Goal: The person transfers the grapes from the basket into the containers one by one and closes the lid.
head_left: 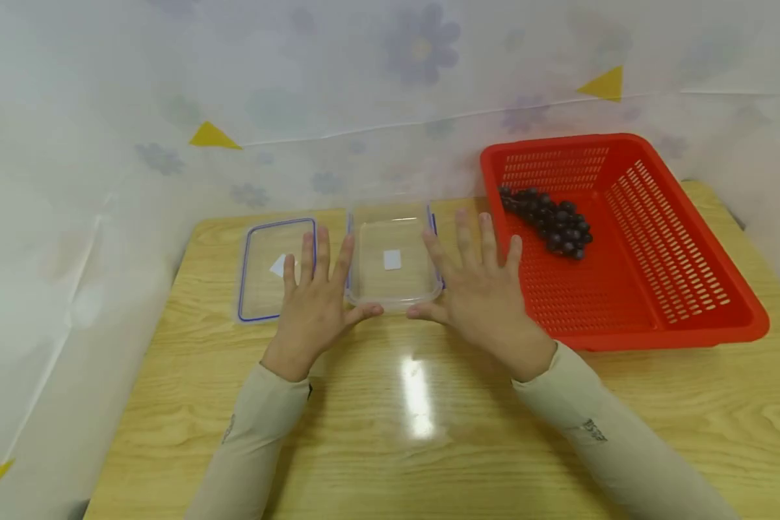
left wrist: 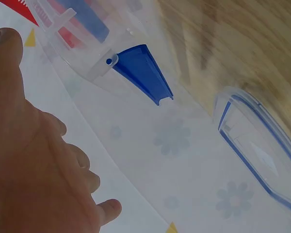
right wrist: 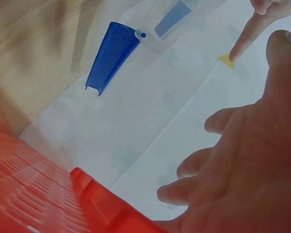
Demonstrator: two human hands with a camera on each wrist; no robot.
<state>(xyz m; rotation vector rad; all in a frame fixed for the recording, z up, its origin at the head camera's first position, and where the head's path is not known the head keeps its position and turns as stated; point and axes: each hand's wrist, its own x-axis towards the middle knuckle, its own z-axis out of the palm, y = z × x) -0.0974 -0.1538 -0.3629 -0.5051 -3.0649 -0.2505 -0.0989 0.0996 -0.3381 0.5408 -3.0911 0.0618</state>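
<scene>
Two bare hands, clear food box, lid, basket and fruit on a wood-grain desk (head_left: 364,448): left hand (head_left: 315,307), back upward, fingers straight and spread, thumb reaching toward the right, held between lid and box and overlapping the lid's right edge as seen from the head; right hand (head_left: 487,307), back upward, fingers likewise spread, thumb pointing left, held between box and basket, beside the basket's left wall; both hands without a load, the wrist views showing them apart from the box; one clear box (head_left: 373,285), rectangular, uncovered, far middle of the desk, between the hands, a blue latch (left wrist: 143,73) on its left side and another blue latch (right wrist: 111,58) on its right, a white label (head_left: 392,260) at its middle; one clear lid (head_left: 260,282), flat on the desk to the left of the box, blue seal round its border, a second white label (head_left: 278,266) on it; one red basket (head_left: 617,289), slotted plastic, far right; one bunch of dark grapes (head_left: 562,227), lying in the basket's far left part; pale sleeves (head_left: 578,404) on both arms; one floral sheet (head_left: 364,72) behind the desk, bearing yellow triangles (head_left: 213,136)
</scene>
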